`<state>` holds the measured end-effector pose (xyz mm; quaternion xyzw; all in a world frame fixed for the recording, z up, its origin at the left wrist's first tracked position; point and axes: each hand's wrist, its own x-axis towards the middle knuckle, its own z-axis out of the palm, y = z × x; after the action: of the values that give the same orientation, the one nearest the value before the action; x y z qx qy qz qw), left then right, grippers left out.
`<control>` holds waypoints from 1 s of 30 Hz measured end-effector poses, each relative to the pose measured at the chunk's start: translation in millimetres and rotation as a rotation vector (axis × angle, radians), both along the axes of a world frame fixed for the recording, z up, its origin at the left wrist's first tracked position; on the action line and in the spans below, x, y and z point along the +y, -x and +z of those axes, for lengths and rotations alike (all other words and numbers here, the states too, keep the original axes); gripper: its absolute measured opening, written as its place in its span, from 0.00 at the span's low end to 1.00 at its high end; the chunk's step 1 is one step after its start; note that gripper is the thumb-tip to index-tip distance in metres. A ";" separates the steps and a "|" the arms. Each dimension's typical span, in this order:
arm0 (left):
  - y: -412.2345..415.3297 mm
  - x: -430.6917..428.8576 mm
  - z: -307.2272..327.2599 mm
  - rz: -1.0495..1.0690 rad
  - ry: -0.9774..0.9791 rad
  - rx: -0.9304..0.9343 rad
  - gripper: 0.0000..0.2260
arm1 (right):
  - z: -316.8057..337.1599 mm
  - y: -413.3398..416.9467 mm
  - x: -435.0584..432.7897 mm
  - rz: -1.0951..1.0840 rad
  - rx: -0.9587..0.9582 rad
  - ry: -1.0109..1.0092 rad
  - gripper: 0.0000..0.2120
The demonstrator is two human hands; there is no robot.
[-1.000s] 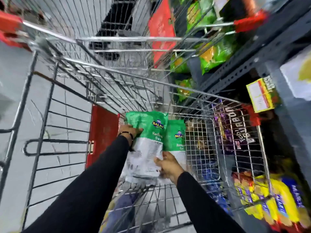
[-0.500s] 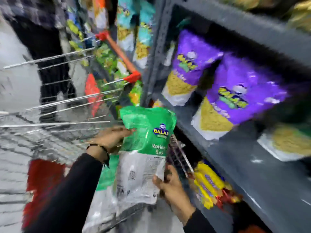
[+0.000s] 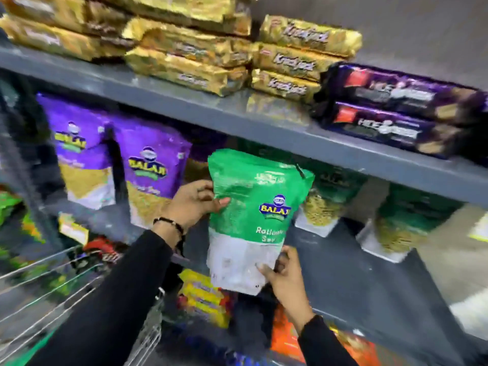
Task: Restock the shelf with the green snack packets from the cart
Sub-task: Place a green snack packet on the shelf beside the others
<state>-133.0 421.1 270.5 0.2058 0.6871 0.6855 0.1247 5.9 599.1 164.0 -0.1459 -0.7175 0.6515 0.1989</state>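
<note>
The green Balaji snack packet [image 3: 253, 217] is held upright in front of the grey middle shelf [image 3: 343, 262], at the centre of the view; the left hand [image 3: 194, 202] is closed on its left edge at nine o'clock, thumb across the green front; the right hand [image 3: 286, 276] is closed on its white lower corner at five o'clock, fingers curled behind; two purple Balaji packets [image 3: 150, 170] stand on the same shelf at ten o'clock of it, dark green packets [image 3: 330, 196] at three o'clock; gold Krackjack biscuit packs [image 3: 287, 64] are stacked on the upper shelf at twelve o'clock; the wire cart [image 3: 52, 286] sits at seven o'clock
</note>
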 end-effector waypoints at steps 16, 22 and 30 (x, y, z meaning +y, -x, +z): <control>29.9 27.2 -22.5 0.075 -0.173 -0.095 0.09 | -21.5 30.0 8.4 -0.306 0.077 -0.257 0.21; 29.0 28.3 -12.7 0.191 -0.149 -0.059 0.08 | -25.5 29.9 -32.3 0.093 0.013 -0.310 0.19; -28.0 53.1 -9.2 0.318 0.194 0.328 0.23 | -10.8 44.0 -15.9 0.156 -0.078 -0.212 0.55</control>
<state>-105.0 474.2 261.3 0.1907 0.7846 0.5847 -0.0787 -38.1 583.2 153.1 -0.0928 -0.7987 0.5792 0.1339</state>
